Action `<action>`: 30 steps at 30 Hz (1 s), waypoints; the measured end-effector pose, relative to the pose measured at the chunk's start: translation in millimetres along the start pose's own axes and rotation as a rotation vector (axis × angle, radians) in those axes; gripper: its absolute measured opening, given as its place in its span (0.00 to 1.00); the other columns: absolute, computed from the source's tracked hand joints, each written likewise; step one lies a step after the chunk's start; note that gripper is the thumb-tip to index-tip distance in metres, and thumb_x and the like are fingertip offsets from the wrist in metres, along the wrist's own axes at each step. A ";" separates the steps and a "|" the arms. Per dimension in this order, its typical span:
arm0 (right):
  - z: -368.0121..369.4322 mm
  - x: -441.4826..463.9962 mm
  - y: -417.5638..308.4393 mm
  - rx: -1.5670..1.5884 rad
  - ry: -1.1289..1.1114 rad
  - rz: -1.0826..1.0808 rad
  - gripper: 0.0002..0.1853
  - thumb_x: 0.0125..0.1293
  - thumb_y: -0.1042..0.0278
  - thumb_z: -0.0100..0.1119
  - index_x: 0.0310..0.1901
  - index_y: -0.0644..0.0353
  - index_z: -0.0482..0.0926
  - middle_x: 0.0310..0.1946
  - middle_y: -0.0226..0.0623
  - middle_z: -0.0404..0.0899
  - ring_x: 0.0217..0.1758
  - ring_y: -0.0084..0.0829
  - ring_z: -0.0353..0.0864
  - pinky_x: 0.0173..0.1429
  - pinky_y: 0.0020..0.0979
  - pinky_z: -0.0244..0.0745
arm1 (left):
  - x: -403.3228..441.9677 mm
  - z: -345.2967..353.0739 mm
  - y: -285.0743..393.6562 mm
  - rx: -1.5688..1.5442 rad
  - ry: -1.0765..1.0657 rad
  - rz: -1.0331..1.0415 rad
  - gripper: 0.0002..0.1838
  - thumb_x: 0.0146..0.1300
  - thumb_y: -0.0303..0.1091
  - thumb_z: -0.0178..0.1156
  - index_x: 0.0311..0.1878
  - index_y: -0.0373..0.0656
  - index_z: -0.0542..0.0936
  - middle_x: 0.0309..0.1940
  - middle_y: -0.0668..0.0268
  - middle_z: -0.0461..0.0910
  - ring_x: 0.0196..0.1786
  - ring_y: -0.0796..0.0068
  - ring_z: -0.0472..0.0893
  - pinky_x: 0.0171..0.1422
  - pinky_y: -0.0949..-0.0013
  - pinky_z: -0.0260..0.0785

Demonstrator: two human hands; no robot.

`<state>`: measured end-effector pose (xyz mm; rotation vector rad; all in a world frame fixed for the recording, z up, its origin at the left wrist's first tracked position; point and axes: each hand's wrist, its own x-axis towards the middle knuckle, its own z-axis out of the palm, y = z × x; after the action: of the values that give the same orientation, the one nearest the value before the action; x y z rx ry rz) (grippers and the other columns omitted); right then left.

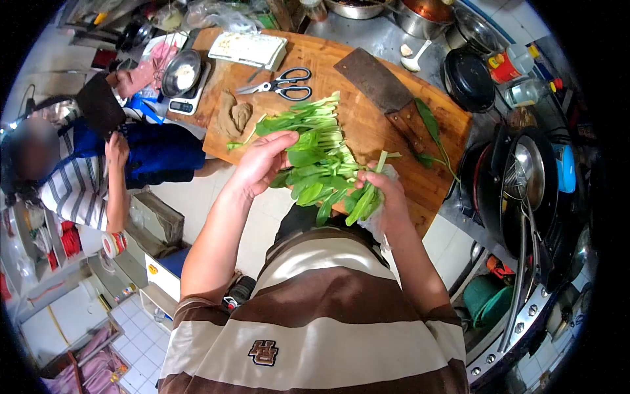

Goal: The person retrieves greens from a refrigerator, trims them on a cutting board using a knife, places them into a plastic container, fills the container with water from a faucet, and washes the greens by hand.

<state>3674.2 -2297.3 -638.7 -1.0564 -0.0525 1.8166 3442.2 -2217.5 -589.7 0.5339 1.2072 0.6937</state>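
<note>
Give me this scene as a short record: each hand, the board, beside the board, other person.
Left hand: against the leafy greens, grip partly hidden
Right hand: gripping some of them, clear plastic beside it
Board: wooden, bearing a cleaver, scissors, a knobbly root and a white tray
Beside the board: scale with a metal bowl on it
Other person: striped shirt, left side of view

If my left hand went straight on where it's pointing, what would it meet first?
The greens, which your left hand appears to hold. Past them the line seems to run toward the cleaver, though depth is hard to judge.
</note>
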 end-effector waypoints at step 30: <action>-39.3 21.0 4.8 0.137 0.092 -0.056 0.17 0.63 0.71 0.58 0.54 0.57 0.71 0.34 0.34 0.78 0.38 0.29 0.79 0.39 0.33 0.79 | 8.0 -22.4 -79.5 1.013 0.119 0.586 0.07 0.62 0.32 0.60 0.36 0.38 0.82 0.31 0.59 0.78 0.36 0.61 0.79 0.42 0.65 0.71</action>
<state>3694.6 -2299.4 -678.6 -1.0295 0.0956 1.6951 3438.0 -2265.6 -657.1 1.7568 1.4881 0.5545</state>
